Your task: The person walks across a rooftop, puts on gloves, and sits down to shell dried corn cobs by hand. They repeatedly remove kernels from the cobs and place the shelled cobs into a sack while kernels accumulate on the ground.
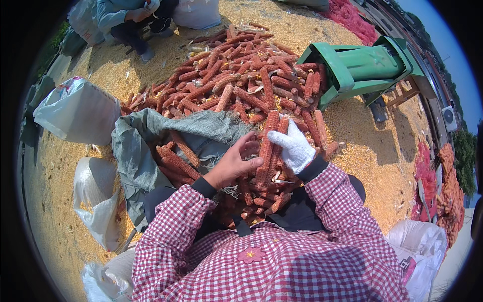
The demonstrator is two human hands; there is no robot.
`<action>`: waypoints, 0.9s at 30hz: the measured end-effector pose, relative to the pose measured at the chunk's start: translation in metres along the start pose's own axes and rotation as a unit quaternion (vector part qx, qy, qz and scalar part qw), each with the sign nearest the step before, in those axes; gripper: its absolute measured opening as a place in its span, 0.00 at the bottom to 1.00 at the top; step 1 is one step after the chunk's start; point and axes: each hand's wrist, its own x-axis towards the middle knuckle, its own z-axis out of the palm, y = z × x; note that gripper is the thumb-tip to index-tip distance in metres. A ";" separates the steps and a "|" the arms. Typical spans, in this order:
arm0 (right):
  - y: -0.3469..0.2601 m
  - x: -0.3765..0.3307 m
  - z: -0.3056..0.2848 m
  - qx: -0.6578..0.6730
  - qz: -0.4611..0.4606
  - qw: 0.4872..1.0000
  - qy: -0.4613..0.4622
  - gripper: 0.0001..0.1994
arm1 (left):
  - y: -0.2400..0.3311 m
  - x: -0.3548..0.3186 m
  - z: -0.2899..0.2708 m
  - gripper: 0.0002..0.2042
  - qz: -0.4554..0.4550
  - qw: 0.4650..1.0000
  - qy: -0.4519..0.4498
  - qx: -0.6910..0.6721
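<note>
In front of me, a large heap of stripped red corn cobs (pixel 201 90) reaches down between my knees. My right hand (pixel 297 148), in a white knitted glove, grips a pair of long corn cobs (pixel 266 151), its thumb lying across them. Just left of this pair is my bare left hand (pixel 232 163), fingers apart and slightly bent, with nothing in it; whether its fingertips touch the cobs I cannot tell. By my left knee lies a grey-green woven sack (pixel 138 146) with its mouth spread, showing several cobs (pixel 176 160) inside.
A green corn sheller (pixel 370 65) stands beyond the heap at right. White sacks (pixel 80 110) stand at left, and another white sack (pixel 417 251) lies at lower right. Loose yellow kernels (pixel 372 186) cover the ground. A co-worker (pixel 131 20) crouches at the far left.
</note>
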 end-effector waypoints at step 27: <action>-0.004 0.071 -0.092 -0.818 -0.077 0.569 -0.033 0.34 | 0.020 -0.047 -0.108 0.17 0.102 0.867 0.488 -0.020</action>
